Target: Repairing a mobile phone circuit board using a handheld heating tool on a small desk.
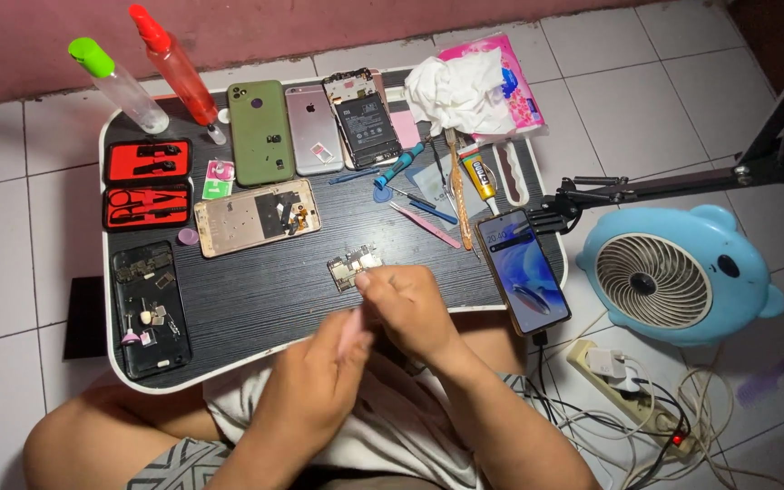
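Both hands, left hand (315, 386) and right hand (408, 307), grip pink tool (350, 331).

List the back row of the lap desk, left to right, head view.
Clear bottle with green cap → red bottle → green phone case → silver phone back → opened phone showing its battery → white cloth on a pink packet.

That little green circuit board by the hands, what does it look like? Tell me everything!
The circuit board is small and greenish, dotted with silvery metal parts, irregular in outline. It lies flat on the black tray table, tilted a bit, near the front edge. The right hand rests right beside it, fingertips at its edge; whether they touch is unclear.
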